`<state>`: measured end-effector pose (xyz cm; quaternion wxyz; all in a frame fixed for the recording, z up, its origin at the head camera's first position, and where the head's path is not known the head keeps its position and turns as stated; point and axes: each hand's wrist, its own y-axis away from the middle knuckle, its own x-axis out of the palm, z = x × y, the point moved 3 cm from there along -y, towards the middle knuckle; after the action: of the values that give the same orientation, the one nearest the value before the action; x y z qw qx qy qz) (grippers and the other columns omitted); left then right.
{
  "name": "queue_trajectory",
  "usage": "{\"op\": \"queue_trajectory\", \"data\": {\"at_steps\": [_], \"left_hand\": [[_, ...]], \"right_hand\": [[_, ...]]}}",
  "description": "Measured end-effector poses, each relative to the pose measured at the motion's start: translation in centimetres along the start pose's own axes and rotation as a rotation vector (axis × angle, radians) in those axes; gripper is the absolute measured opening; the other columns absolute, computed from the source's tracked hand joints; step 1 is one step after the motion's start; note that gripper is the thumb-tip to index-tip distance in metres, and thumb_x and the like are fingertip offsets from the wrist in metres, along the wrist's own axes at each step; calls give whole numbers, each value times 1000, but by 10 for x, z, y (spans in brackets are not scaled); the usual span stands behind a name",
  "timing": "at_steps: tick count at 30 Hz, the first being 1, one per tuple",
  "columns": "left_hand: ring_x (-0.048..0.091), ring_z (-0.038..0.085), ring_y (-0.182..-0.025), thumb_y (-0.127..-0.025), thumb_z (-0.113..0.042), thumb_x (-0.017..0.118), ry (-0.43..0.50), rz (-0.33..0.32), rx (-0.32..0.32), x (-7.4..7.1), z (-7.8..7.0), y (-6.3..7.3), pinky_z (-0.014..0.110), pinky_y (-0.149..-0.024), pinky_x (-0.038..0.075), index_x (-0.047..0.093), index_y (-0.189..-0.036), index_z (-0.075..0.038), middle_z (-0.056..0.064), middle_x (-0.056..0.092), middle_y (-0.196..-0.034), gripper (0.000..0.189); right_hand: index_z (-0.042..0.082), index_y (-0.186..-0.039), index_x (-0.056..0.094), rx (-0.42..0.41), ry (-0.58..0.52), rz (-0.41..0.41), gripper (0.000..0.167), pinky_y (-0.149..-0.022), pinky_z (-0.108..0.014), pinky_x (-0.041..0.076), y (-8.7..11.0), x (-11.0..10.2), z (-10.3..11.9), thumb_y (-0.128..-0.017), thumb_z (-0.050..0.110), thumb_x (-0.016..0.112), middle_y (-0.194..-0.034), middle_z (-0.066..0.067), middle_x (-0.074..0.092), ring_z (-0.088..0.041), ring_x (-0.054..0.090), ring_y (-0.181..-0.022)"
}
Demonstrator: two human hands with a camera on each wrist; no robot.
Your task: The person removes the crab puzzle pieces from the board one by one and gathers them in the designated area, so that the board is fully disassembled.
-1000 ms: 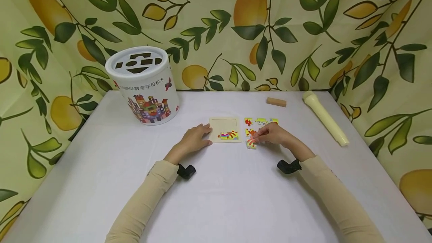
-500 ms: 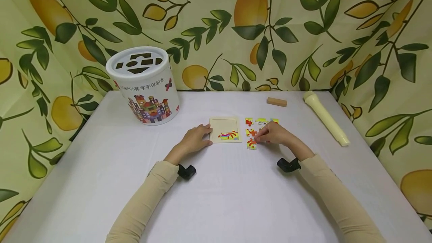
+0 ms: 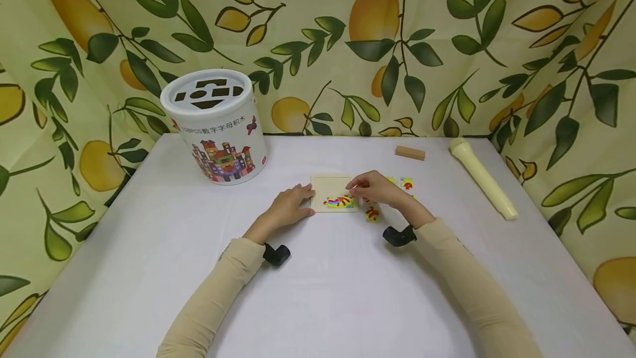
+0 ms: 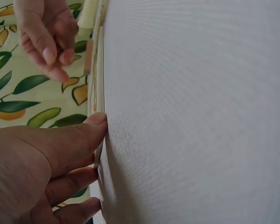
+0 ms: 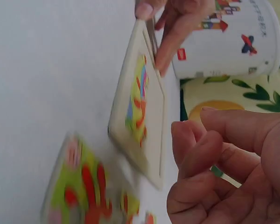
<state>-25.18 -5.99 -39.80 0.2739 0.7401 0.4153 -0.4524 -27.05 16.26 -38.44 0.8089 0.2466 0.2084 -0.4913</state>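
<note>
A square wooden puzzle board (image 3: 320, 192) lies on the white table, with joined colorful pieces in its lower right part. My left hand (image 3: 288, 207) holds its left side, thumb at the near corner and fingers along the edge. My right hand (image 3: 377, 188) is over the right edge of the board, its fingers loosely bent. No piece shows between thumb and forefinger in the right wrist view. A loose puzzle piece (image 3: 371, 214) with red shapes lies just right of the board. Another red and yellow piece (image 3: 407, 184) is farther right; other pieces are partly hidden under the right hand.
A white block bucket (image 3: 218, 131) with a slotted lid stands at the back left. At the back right are a small wooden block (image 3: 410, 152) and a pale yellow microphone-shaped stick (image 3: 482, 178). A fruit-patterned curtain (image 3: 298, 43) surrounds the table.
My right hand has moved left and slightly up from the loose pieces to over the board's right edge. The near loose piece is uncovered. My left hand stays at the board.
</note>
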Motion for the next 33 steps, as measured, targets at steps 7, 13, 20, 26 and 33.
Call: {"op": "queue_trajectory", "data": {"at_steps": [7, 13, 20, 26, 33], "left_hand": [[36, 36, -132, -85, -23, 66, -14, -5, 6, 1, -3, 1, 52, -104, 32, 53, -129, -3, 11, 42, -142, 50], [37, 37, -131, -84, -23, 66, -11, -15, 21, 0, -3, 1, 53, -103, 33, 53, -128, -3, 12, 43, -141, 50], [37, 37, -131, -85, -22, 66, -10, -24, 21, 0, 0, 0, 54, -104, 32, 53, -128, -2, 13, 42, -141, 49], [38, 39, -130, -85, -24, 65, 1, -31, 42, 1, 2, -1, 56, -101, 33, 54, -127, -3, 13, 43, -141, 49], [36, 37, -132, -85, -21, 66, 1, -21, 9, 0, 0, 0, 54, -104, 31, 53, -128, -2, 13, 42, -142, 48]], "right_hand": [[4, -107, 65, -101, 116, 21, 21, -61, -23, 38, -20, 30, 12, -91, 10, 54, -79, -4, 57, -14, 45, -69], [7, -98, 67, -130, 223, -4, 18, -59, -22, 37, -26, 41, 16, -88, 6, 53, -79, -4, 59, -12, 45, -65], [8, -93, 66, -133, 266, -13, 15, -59, -22, 37, -28, 43, 16, -85, 4, 54, -71, -1, 55, -12, 45, -63], [5, -93, 64, -172, 259, -6, 15, -61, -23, 37, -27, 41, 15, -84, 2, 52, -73, -2, 54, -13, 45, -65], [4, -96, 60, -191, 181, -6, 13, -65, -23, 37, -25, 39, 12, -86, 2, 52, -79, -4, 55, -13, 45, -69]]}}
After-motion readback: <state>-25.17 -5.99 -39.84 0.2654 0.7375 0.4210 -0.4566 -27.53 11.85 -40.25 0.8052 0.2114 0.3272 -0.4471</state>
